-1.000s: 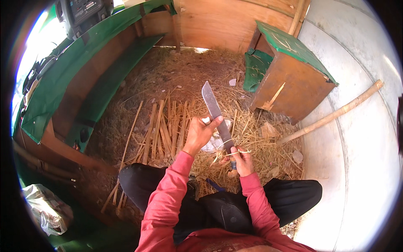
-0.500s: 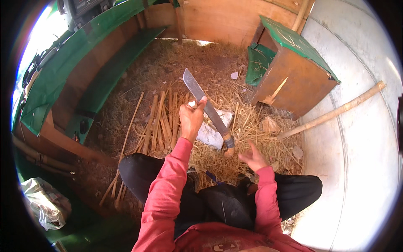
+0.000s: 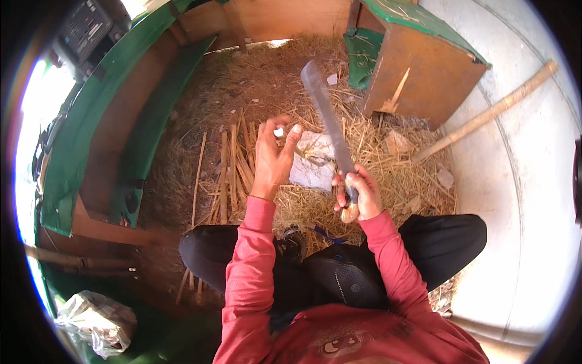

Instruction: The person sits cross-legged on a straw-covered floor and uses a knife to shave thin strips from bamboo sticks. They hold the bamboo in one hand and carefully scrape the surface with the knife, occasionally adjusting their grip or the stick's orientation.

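Observation:
In my right hand (image 3: 362, 195) is a machete (image 3: 332, 124), gripped by its wrapped handle with the wooden butt showing below my fingers. Its long dark blade points up and away, slightly blurred toward the tip. To the left, my left hand (image 3: 274, 155) hangs free of the blade, fingers curved and apart. A small white thing (image 3: 278, 131) shows at its fingers; whether it is a ring or something else I cannot tell. Beyond and between the hands, a pale stone block (image 3: 311, 175) lies on straw, with a few bits of straw on top.
Split bamboo sticks (image 3: 233, 170) lie left of the stone. A wooden box with a green cover (image 3: 424, 76) stands at the far right, near a leaning bamboo pole (image 3: 485, 112). Green-covered shelving (image 3: 91, 145) lines the left side, and a plastic bag (image 3: 97, 321) sits at lower left.
The machete has passed from my left hand to my right, which now grips its handle. My left hand has opened away from the blade. The view has shifted a little.

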Available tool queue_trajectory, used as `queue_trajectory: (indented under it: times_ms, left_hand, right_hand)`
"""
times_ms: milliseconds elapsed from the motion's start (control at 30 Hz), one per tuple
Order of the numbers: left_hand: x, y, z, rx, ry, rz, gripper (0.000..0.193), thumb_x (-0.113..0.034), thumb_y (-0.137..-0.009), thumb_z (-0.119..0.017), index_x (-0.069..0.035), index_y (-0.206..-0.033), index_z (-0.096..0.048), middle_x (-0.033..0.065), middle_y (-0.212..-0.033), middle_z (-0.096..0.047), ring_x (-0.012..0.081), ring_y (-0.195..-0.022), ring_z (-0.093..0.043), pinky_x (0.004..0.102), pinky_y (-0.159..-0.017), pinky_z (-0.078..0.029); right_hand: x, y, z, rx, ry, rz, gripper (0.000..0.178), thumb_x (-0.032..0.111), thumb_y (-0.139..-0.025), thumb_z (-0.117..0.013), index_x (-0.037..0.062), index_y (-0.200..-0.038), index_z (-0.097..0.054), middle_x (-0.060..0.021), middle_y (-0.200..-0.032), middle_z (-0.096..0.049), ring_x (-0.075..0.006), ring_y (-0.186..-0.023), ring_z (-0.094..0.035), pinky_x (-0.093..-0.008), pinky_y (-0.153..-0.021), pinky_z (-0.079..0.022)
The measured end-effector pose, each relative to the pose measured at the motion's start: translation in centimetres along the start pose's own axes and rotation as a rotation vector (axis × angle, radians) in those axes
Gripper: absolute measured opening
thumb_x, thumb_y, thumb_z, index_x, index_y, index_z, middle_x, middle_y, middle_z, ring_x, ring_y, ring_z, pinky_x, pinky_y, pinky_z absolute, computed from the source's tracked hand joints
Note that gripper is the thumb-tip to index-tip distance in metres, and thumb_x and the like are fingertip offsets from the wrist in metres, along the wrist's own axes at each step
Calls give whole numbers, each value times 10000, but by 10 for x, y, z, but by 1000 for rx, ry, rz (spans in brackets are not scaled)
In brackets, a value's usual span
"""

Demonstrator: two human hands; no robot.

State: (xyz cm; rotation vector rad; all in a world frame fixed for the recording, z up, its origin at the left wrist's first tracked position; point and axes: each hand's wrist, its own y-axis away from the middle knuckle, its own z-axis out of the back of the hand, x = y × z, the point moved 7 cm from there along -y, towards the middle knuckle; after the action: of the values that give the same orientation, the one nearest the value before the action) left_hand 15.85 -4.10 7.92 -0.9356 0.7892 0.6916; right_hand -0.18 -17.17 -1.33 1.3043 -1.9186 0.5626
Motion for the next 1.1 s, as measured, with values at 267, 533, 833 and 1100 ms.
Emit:
queue_trajectory:
  times_ms: [267,533,833,1100]
  left_hand:
    - [-43,-4,1,19,-152,-231,211,-184,-957,-642,-5,-1067,-652,122,-859,-645,178,-723,-621,317,-642,-484]
    - [-29,2,1,-153,-289,-37,250,-208,-849,-789,0,-904,-663,1,-618,-591,44,-552,-424,233,-509,-341]
    - [-29,3,11,-242,-369,-254,320,-275,-858,-770,-15,-1043,-748,25,-670,-644,61,-567,-454,252,-522,-382]
    - [-38,1,11,-174,-457,-107,169,-192,-885,-729,-56,-981,-755,112,-714,-698,126,-542,-590,270,-548,-473]
  right_hand:
    - [5,16,13,-123,723,35,163,190,-1003,-539,35,-999,-590,-34,-540,-513,-162,-379,-481,-338,-417,-447]
    - [-51,12,26,-262,1379,289,150,185,-953,-558,62,-1003,-629,-183,-572,-599,-390,-510,-611,-486,-470,-487]
    - [51,25,-48,-331,1001,818,72,91,-930,-606,34,-973,-610,-136,-565,-547,-281,-437,-569,-388,-428,-412]
    - [-105,-5,145,-278,1644,-288,309,304,-924,-558,59,-1044,-702,-223,-825,-687,-409,-795,-675,-505,-805,-524]
